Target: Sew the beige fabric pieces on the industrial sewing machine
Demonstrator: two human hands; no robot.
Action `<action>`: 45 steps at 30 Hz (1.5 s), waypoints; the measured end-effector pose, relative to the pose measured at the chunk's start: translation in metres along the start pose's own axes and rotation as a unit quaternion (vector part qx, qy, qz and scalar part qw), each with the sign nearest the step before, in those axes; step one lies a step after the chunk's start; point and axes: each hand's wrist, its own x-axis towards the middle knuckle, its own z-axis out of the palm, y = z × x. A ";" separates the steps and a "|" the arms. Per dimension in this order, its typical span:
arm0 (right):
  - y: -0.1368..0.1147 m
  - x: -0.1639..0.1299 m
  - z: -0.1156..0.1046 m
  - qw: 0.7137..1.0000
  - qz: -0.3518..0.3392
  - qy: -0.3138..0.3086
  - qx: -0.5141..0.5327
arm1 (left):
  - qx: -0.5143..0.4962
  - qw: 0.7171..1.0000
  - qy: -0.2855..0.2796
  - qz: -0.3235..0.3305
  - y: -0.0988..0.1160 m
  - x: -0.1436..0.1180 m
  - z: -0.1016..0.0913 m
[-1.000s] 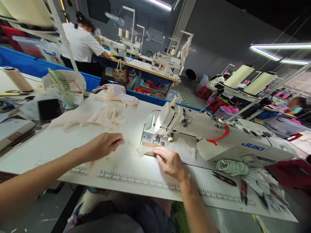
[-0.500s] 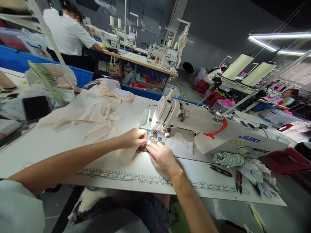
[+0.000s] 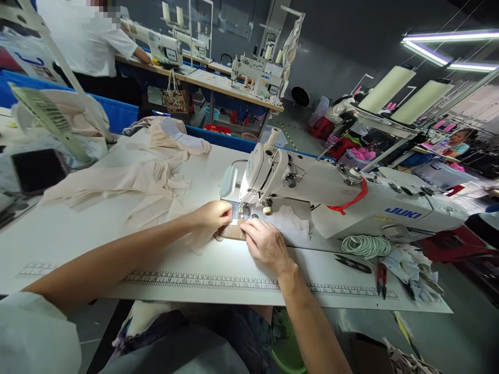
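Observation:
At the needle of a white sewing machine (image 3: 273,176), my left hand (image 3: 215,214) is closed in a pinch just left of the presser foot (image 3: 240,210). Thin beige fabric (image 3: 199,240) hangs from under it onto the table. My right hand (image 3: 267,241) rests to the right and nearer me, thumb and fingers drawn together, fingertips low by the needle plate. What they pinch is too small to make out. A brown flat piece (image 3: 233,231) lies between the hands, with a small white strip (image 3: 234,222) above it.
Beige fabric pieces (image 3: 117,182) lie on the left of the table. On the right are green cord (image 3: 366,246), black snips (image 3: 353,263), red-handled snips (image 3: 381,280) and scraps (image 3: 413,270). A phone (image 3: 39,170) and fan (image 3: 50,124) stand left. A co-worker (image 3: 86,39) sits beyond.
My hands have moved apart, uncovering more of the brown piece and the white strip between them. The whole view has shifted slightly.

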 end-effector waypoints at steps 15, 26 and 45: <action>-0.007 0.007 0.009 0.997 -0.021 -0.026 -0.063 | 0.122 0.992 0.005 -0.015 0.013 -0.005 -0.007; -0.009 0.009 0.010 0.996 -0.032 -0.024 -0.078 | 0.320 0.913 0.088 0.238 0.013 -0.054 0.028; 0.023 0.004 0.007 0.992 0.110 0.001 -0.066 | 0.307 0.907 0.122 0.260 -0.011 -0.019 0.034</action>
